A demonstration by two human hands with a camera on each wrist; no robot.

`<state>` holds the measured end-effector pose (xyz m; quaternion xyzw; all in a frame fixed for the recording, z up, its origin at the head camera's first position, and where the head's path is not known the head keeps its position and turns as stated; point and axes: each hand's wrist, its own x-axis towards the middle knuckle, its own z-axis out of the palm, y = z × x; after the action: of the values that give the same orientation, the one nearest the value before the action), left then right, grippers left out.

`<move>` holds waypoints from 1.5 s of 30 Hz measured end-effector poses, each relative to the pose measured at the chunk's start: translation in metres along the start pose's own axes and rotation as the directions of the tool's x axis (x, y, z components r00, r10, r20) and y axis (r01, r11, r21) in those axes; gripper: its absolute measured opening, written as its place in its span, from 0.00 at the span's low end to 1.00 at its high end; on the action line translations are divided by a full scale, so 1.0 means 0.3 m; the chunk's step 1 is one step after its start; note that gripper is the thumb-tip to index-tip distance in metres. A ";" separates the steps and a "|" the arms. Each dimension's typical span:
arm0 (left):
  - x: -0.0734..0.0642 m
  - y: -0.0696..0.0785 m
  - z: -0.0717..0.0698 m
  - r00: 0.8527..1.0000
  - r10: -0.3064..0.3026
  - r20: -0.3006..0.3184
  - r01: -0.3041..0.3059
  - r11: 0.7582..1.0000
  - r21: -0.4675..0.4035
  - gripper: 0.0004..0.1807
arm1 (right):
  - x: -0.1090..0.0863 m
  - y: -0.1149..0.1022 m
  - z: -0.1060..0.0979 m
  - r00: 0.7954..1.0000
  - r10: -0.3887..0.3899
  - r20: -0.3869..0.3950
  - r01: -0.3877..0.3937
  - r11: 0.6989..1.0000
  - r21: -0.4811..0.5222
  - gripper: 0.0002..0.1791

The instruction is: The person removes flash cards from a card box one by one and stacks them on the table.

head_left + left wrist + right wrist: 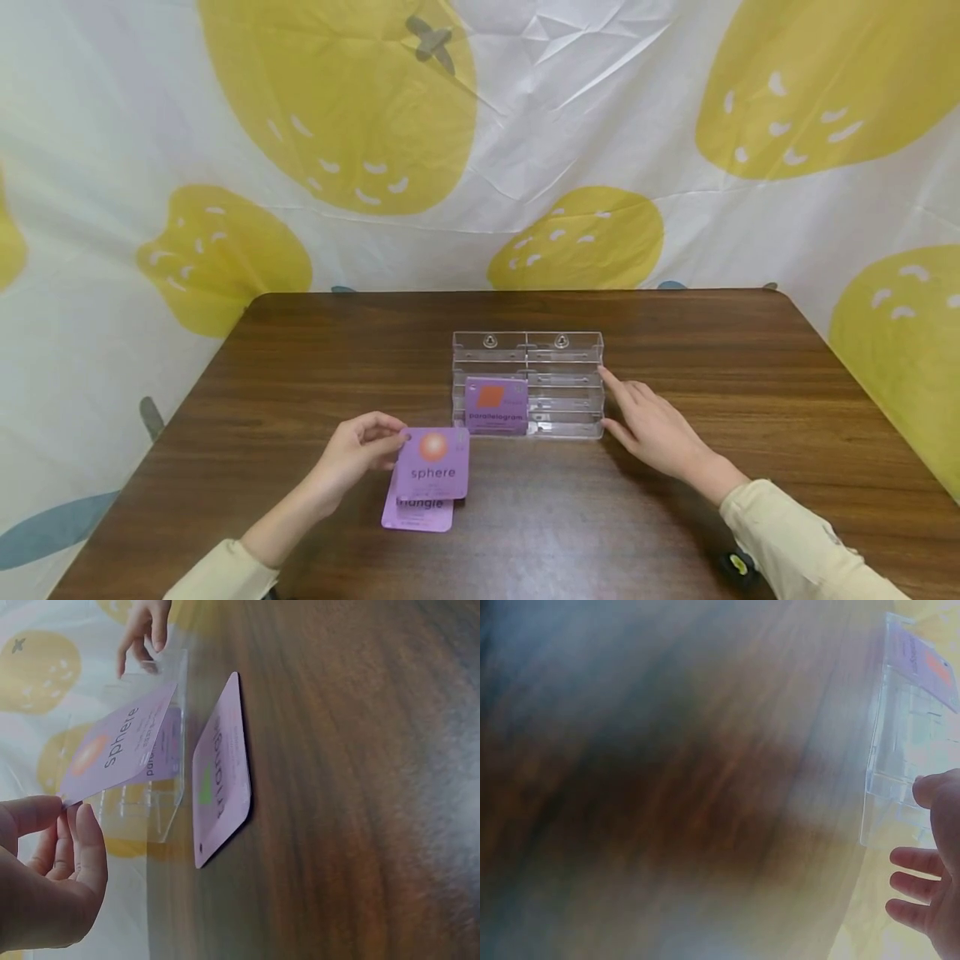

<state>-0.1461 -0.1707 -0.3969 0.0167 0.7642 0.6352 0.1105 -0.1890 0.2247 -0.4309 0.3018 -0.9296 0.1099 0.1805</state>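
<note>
My left hand [351, 457] pinches a purple "sphere" card [438, 486] at its upper left corner, between thumb and fingers. The card is tilted and raised above the table. Partly covered by it in the head view, a purple "triangle" card [417, 520] lies flat. Farther back stands a clear plastic tiered card rack [566, 357] with two columns. A "parallelogram" card [497, 405] leans in its lower left pocket. At the rack's right side rests my right hand [663, 429], its thumb and fingers extended along the edge, not curled round it.
Everything stands on a brown wood-grain table [315, 367]. A white cloth with yellow fruit prints [337, 108] hangs behind the table's far edge. Beside my right sleeve is a small dark object [738, 567] with a yellow-green spot.
</note>
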 end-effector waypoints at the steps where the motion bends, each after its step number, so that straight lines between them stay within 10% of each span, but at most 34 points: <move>1: -0.002 -0.003 -0.001 1.000 -0.006 0.004 0.006 1.000 -0.002 0.15 | 0.000 0.000 0.000 1.000 -0.001 0.000 0.001 1.000 -0.002 0.40; 19: 0.001 -0.073 -0.031 0.988 -0.128 0.085 0.130 0.991 -0.027 0.20 | 0.001 -0.003 -0.006 1.000 0.007 0.008 -0.007 1.000 -0.006 0.40; 45: 0.018 -0.140 -0.022 0.991 -0.127 -0.046 0.131 0.985 0.109 0.13 | -0.001 -0.004 -0.002 1.000 -0.011 0.005 0.011 1.000 -0.016 0.41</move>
<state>-0.1476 -0.1842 -0.4375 -0.0389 0.8000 0.5832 0.1355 -0.1879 0.2243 -0.4303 0.3056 -0.9293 0.1005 0.1812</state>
